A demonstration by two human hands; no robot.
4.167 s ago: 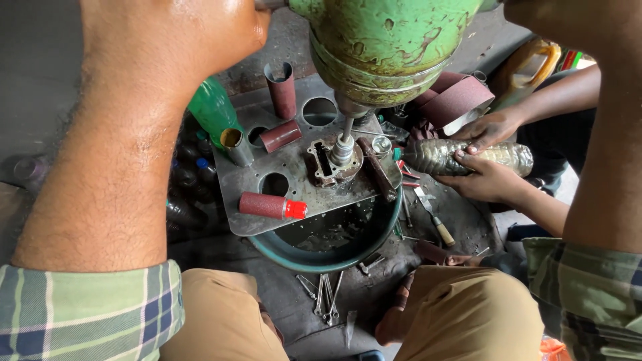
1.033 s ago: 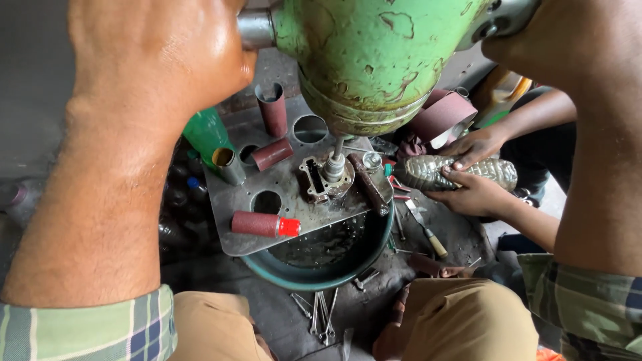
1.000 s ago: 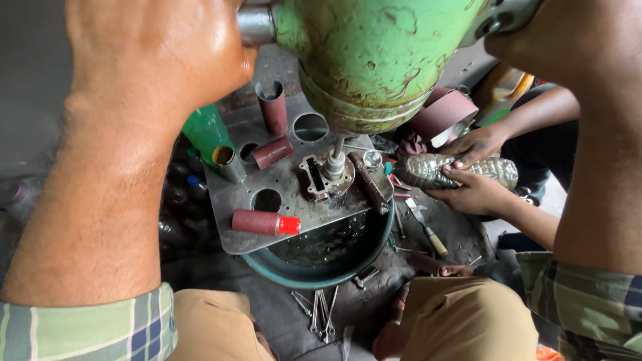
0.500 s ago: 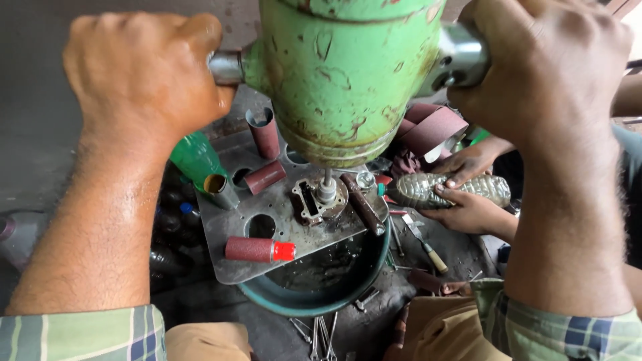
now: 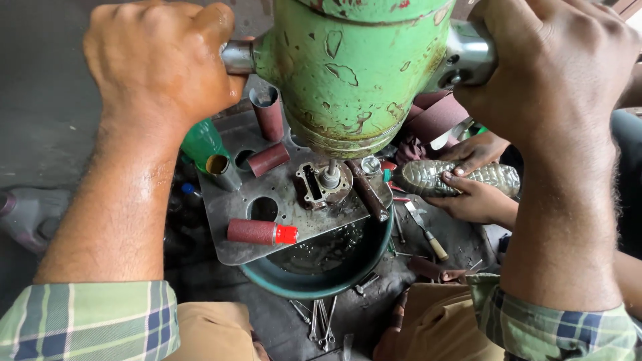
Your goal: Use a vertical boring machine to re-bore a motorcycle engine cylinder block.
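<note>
A metal handle bar is clasped by the left hand in a tight fist, and the opposite handle is wrapped by the right hand with the grip pressed together, so that the chipped green machine body is held between them above a small metal part. That part is seated on a perforated steel plate laid over a teal basin, with red abrasive rolls lying on the plate. Just beside the plate, a crumpled plastic bottle is held by another person's hands.
</note>
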